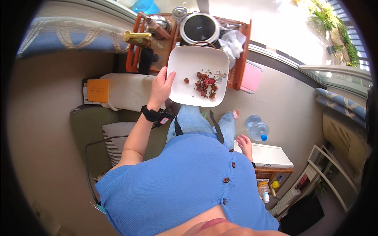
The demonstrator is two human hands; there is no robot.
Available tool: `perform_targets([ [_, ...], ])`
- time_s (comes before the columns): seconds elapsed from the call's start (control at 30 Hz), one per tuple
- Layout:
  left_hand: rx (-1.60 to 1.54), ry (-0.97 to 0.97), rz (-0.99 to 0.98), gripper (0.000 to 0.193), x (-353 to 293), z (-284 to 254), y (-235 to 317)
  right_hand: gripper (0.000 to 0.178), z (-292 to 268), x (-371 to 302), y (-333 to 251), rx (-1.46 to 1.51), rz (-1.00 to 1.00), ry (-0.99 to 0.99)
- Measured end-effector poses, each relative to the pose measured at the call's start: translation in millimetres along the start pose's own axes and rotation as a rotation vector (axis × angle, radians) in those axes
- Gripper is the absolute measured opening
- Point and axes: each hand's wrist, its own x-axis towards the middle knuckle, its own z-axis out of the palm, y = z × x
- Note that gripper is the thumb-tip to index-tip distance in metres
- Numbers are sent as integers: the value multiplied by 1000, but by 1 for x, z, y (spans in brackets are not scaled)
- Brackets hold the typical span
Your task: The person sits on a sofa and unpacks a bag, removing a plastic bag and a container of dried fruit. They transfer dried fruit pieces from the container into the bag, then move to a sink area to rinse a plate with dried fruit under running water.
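Observation:
My left hand [160,87] grips the left rim of a white, rounded-square plate [185,65], its thumb on top and the other fingers underneath. On the plate's right half lies a small heap of dark reddish-brown dried pieces [206,84], with small dark bits scattered around and one piece apart to the left. What the pieces are I cannot make out for certain. Low at my right side, my right hand [245,144] hangs with its fingers apart and nothing in it, near a white box-like surface [267,155].
Ahead stands a wooden tea table [245,47] with a round black-topped cooker [199,28], a crumpled plastic bag [234,43] and metal pots. A large clear water bottle [257,128] lies on the floor at right. At left is a green sofa [84,129] with a striped cushion [114,137].

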Motion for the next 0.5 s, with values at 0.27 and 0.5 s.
perform_targets([
  [0.27, -360, -305, 6, 17, -44, 216, 124, 47, -97, -74, -162, 130, -591, -167],
  [0.5, -393, -618, 11, 22, -83, 342, 193, 50, -171, -133, -215, 246, -653, -9],
])
